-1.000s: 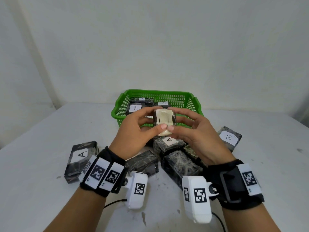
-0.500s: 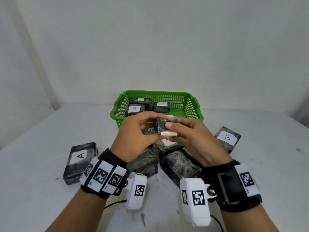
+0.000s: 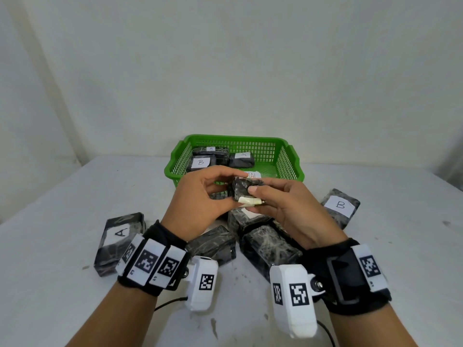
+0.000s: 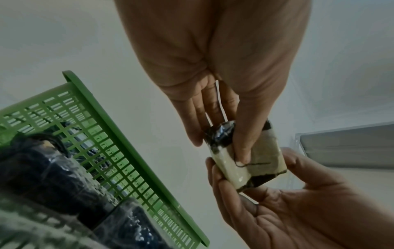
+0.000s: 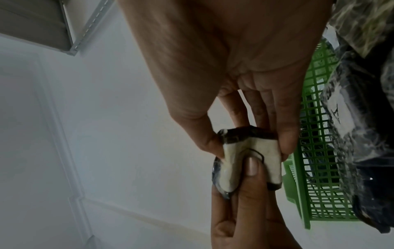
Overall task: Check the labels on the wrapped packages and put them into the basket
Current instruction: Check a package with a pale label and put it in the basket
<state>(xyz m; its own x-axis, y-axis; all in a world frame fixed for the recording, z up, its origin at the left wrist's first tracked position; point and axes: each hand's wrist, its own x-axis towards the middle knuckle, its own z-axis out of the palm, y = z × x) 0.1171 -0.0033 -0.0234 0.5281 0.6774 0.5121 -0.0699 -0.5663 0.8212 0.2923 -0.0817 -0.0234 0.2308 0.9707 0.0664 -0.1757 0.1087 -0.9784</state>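
Note:
I hold a small black wrapped package (image 3: 241, 190) in the air in front of the green basket (image 3: 295, 169). My left hand (image 3: 226, 189) pinches its left side and my right hand (image 3: 253, 199) pinches its right side, thumb on top. Its white label faces down and towards me, showing only as an edge. In the left wrist view the package (image 4: 263, 157) shows its label with a black stroke, between my left hand (image 4: 219, 149) and the right hand (image 4: 298, 193). The right wrist view shows the package (image 5: 270, 160) in my right hand (image 5: 249, 146).
The basket holds several wrapped packages, among them one marked B (image 3: 200, 162) and one marked A (image 3: 242, 159). On the white table lie an A package (image 3: 120, 236) at the left, a B package (image 3: 340, 206) at the right, and a pile (image 3: 269, 244) under my hands.
Both hands have tipped the package so that its label, which faced me a second ago, now points down. The hands have sunk slightly.

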